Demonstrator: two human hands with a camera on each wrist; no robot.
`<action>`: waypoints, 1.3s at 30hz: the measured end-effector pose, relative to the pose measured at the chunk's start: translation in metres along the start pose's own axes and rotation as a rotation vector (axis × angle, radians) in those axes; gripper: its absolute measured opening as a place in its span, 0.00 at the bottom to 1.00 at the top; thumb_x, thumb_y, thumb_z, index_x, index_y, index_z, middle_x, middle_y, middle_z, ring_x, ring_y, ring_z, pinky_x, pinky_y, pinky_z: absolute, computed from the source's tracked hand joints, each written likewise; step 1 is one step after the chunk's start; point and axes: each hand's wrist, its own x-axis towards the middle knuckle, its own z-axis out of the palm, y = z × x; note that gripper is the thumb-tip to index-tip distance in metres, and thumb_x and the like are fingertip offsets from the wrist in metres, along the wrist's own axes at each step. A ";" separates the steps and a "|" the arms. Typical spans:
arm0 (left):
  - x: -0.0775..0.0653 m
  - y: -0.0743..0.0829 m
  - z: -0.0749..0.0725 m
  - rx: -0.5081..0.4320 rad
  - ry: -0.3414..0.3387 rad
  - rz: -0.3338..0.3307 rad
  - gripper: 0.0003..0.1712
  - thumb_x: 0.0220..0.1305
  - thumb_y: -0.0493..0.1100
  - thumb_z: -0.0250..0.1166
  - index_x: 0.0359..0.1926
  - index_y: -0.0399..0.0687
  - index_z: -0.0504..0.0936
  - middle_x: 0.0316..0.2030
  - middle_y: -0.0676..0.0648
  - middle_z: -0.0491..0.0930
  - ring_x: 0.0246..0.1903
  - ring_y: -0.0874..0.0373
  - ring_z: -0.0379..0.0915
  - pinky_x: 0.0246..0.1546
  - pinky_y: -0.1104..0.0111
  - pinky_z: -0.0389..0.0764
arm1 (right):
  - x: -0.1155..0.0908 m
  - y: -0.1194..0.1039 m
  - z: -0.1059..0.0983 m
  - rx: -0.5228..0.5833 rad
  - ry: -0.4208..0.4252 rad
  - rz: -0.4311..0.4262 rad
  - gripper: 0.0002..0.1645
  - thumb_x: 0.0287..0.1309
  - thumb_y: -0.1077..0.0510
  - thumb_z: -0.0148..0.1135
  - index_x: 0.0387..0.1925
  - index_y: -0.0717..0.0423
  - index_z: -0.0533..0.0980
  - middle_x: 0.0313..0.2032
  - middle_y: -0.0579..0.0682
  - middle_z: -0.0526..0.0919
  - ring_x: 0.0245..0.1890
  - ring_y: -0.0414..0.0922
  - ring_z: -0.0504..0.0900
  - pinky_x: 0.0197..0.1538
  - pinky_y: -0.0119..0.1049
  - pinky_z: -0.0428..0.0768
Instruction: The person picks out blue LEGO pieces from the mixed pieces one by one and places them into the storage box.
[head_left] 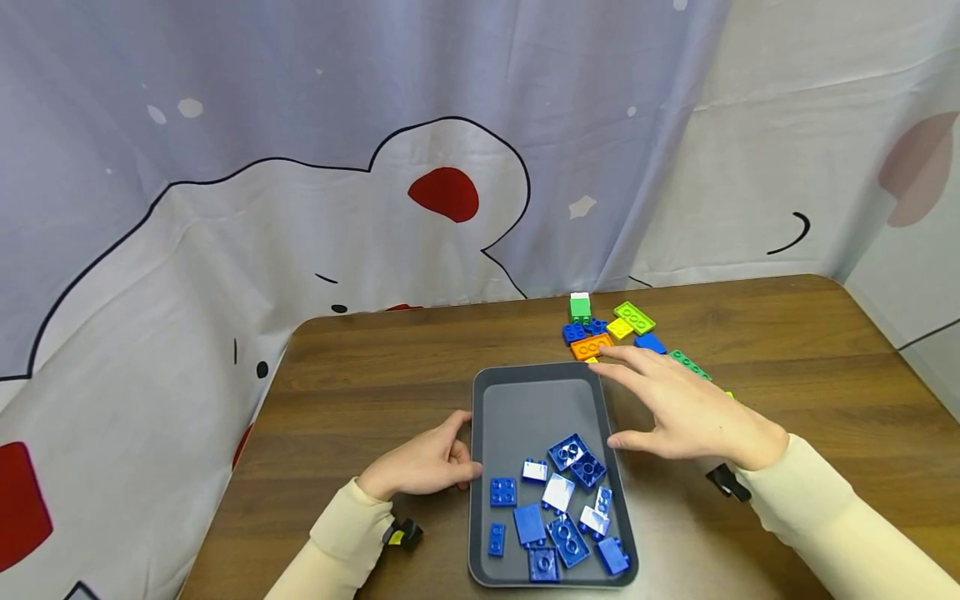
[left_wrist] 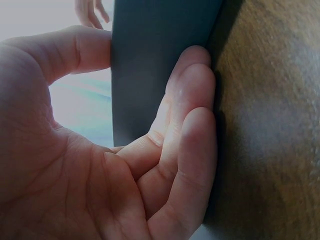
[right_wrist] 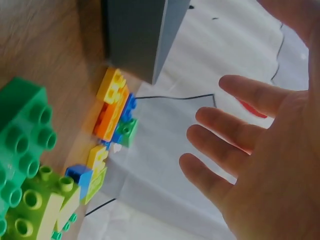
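Observation:
A dark grey tray [head_left: 536, 404] lies on the table, with several blue toy building bricks [head_left: 529, 525] in its nearer half. At its left side my left hand [head_left: 427, 458] holds the edge. In the left wrist view the thumb [left_wrist: 90, 47] is at the rim and the curled fingers [left_wrist: 192, 145] lie against the outer wall, close to the tabletop. My right hand [head_left: 682, 404] hovers beside the tray's right edge, fingers spread and nothing in them. The right wrist view shows that palm [right_wrist: 280, 175] bare, with the tray's corner [right_wrist: 137, 40] nearby.
Beyond the tray's far right corner lie loose bricks: an orange brick [head_left: 592, 347], a green brick [head_left: 580, 310], a lime plate [head_left: 634, 317], a blue brick [head_left: 650, 342] and others partly behind my right hand. A patterned curtain [head_left: 337, 242] hangs behind the wooden table [head_left: 360, 375].

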 end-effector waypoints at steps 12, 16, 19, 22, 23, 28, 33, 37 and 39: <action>-0.001 0.002 0.000 0.004 0.004 0.002 0.48 0.68 0.49 0.66 0.78 0.37 0.51 0.25 0.54 0.82 0.24 0.64 0.75 0.27 0.71 0.71 | 0.013 0.029 0.005 -0.037 0.002 0.124 0.47 0.52 0.37 0.78 0.67 0.57 0.75 0.64 0.59 0.77 0.61 0.58 0.79 0.62 0.60 0.77; -0.001 0.001 0.000 0.017 0.008 -0.001 0.48 0.68 0.50 0.66 0.78 0.37 0.51 0.25 0.54 0.82 0.24 0.64 0.75 0.28 0.71 0.71 | 0.018 0.040 0.005 -0.061 -0.010 0.178 0.44 0.53 0.39 0.77 0.65 0.60 0.76 0.61 0.61 0.79 0.58 0.60 0.80 0.62 0.61 0.77; 0.000 -0.001 0.001 0.031 0.011 -0.004 0.48 0.68 0.50 0.66 0.78 0.36 0.51 0.25 0.54 0.83 0.24 0.64 0.76 0.28 0.71 0.72 | 0.021 0.048 0.005 -0.080 -0.018 0.208 0.42 0.55 0.41 0.76 0.63 0.63 0.77 0.59 0.63 0.80 0.56 0.61 0.82 0.60 0.62 0.78; 0.000 -0.001 0.001 0.034 0.014 -0.004 0.48 0.68 0.50 0.66 0.78 0.36 0.51 0.25 0.54 0.83 0.24 0.64 0.76 0.28 0.71 0.73 | 0.024 0.056 0.005 -0.098 -0.037 0.240 0.41 0.56 0.41 0.76 0.62 0.64 0.77 0.58 0.64 0.80 0.53 0.62 0.83 0.59 0.62 0.78; 0.000 -0.001 0.001 0.035 0.014 -0.004 0.48 0.68 0.50 0.66 0.78 0.36 0.51 0.25 0.54 0.83 0.24 0.64 0.76 0.28 0.71 0.72 | 0.025 0.058 0.005 -0.105 -0.049 0.255 0.41 0.56 0.41 0.75 0.62 0.64 0.77 0.57 0.64 0.80 0.53 0.62 0.83 0.58 0.61 0.79; 0.000 -0.001 0.001 0.035 0.016 -0.003 0.48 0.67 0.50 0.67 0.77 0.36 0.52 0.25 0.55 0.83 0.24 0.65 0.75 0.27 0.71 0.71 | 0.028 0.069 0.009 -0.135 -0.106 0.318 0.39 0.57 0.42 0.74 0.62 0.64 0.78 0.55 0.64 0.80 0.44 0.57 0.83 0.54 0.59 0.82; 0.001 -0.002 0.001 0.038 0.015 -0.003 0.48 0.67 0.50 0.67 0.77 0.37 0.52 0.25 0.55 0.82 0.24 0.64 0.75 0.27 0.71 0.71 | 0.030 0.075 0.015 -0.167 -0.160 0.333 0.36 0.59 0.44 0.73 0.59 0.64 0.79 0.50 0.63 0.79 0.33 0.52 0.79 0.47 0.56 0.83; 0.002 -0.002 0.001 0.038 0.013 -0.002 0.48 0.68 0.50 0.67 0.78 0.38 0.51 0.24 0.55 0.82 0.24 0.64 0.75 0.27 0.71 0.72 | 0.030 0.076 0.016 -0.205 -0.167 0.306 0.32 0.59 0.47 0.74 0.57 0.65 0.81 0.46 0.62 0.80 0.31 0.51 0.78 0.45 0.54 0.83; 0.002 -0.002 0.001 0.036 0.011 -0.001 0.48 0.68 0.50 0.67 0.78 0.38 0.51 0.24 0.55 0.82 0.24 0.64 0.76 0.27 0.71 0.72 | 0.030 0.075 0.015 -0.206 -0.164 0.301 0.30 0.58 0.50 0.74 0.57 0.65 0.81 0.45 0.61 0.80 0.30 0.50 0.78 0.43 0.53 0.83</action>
